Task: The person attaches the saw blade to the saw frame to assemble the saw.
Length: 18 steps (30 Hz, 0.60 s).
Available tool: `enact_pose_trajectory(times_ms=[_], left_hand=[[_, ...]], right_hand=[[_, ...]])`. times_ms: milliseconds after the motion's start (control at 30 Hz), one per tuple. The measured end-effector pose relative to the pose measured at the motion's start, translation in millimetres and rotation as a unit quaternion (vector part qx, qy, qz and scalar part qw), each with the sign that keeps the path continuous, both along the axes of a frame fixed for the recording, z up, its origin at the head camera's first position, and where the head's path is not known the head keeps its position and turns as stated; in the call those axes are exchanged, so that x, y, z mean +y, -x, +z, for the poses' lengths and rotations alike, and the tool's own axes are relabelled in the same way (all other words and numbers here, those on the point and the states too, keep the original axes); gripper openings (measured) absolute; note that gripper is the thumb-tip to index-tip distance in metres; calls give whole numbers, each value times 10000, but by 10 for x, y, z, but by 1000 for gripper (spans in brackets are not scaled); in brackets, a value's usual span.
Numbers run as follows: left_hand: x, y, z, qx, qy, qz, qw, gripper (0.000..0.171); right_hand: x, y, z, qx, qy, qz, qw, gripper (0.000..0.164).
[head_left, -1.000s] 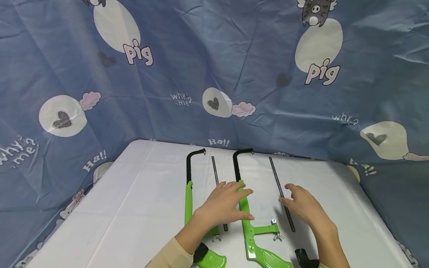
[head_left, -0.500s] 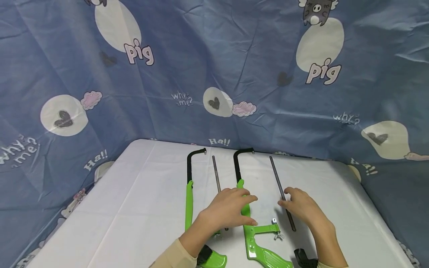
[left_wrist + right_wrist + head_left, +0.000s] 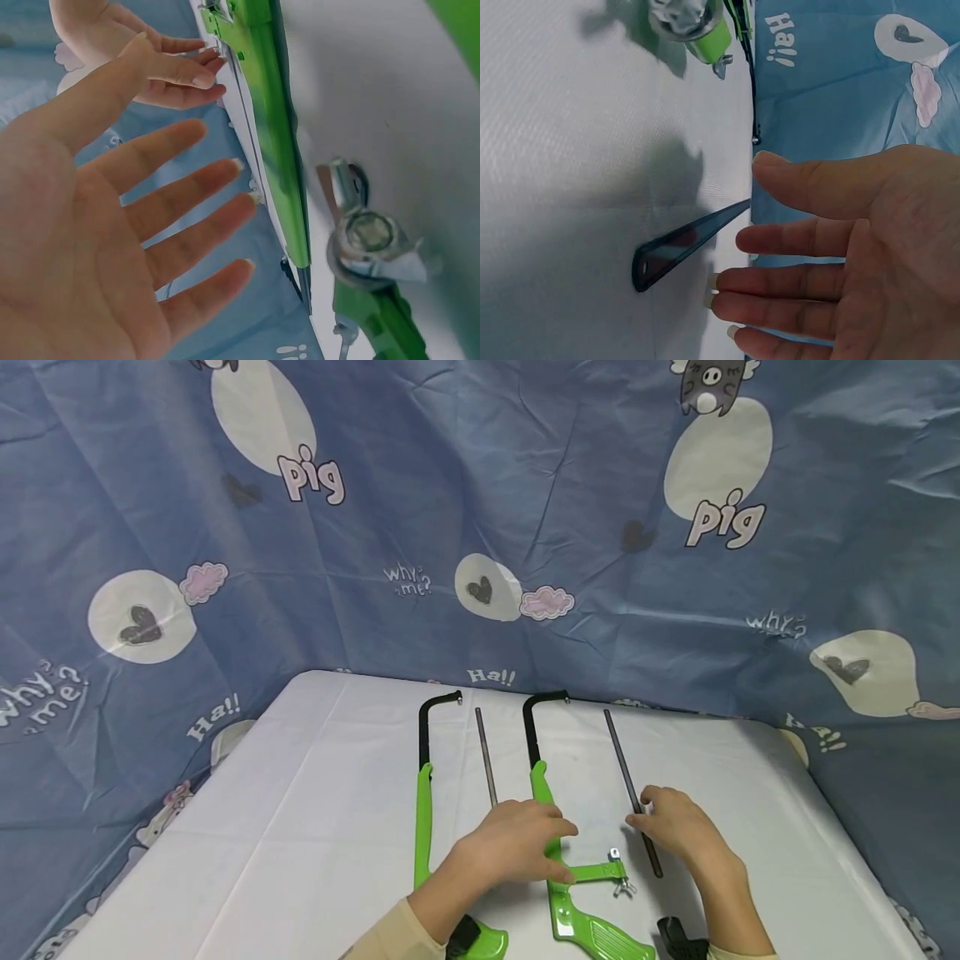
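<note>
Two green hacksaw frames with black bent ends lie on the white table, a left frame (image 3: 423,814) and a right frame (image 3: 543,785). To the right of each lies a dark hacksaw blade, a left blade (image 3: 486,752) and a right blade (image 3: 617,747). My left hand (image 3: 517,843) is over the right frame and covers part of it. Its fingers (image 3: 191,232) are spread and hold nothing in the left wrist view. My right hand (image 3: 682,827) hovers beside the right blade, its fingers loosely extended. A gap separates it from the blade (image 3: 686,244) in the right wrist view.
A wing nut (image 3: 625,887) sits on the right frame's short arm. Near my right forearm lies a black object (image 3: 681,939), cut off by the lower edge. Blue printed cloth (image 3: 450,485) hangs behind the table (image 3: 300,793).
Both hands have shifted slightly toward the near edge, the left one also a little to the right. The frames and blades stay in place.
</note>
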<state>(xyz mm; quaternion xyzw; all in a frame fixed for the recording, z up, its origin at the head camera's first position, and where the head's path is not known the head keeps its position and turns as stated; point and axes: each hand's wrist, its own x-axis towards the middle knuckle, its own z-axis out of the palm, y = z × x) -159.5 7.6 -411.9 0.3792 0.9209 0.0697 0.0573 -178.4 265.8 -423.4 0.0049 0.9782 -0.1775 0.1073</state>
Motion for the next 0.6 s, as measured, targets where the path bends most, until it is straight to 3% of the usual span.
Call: enact_pose_trajectory(times_ms=[333,600], left_hand=[[-9,-53,-9,-263,126,44,9996,50],[-28,-63,28,-662,-9,-28,9978,48]], right_hand=[[-10,-25,-28,-108,-3,-49,9999,24],[-54,-53,-44,-101,-108,-110,9998,23]])
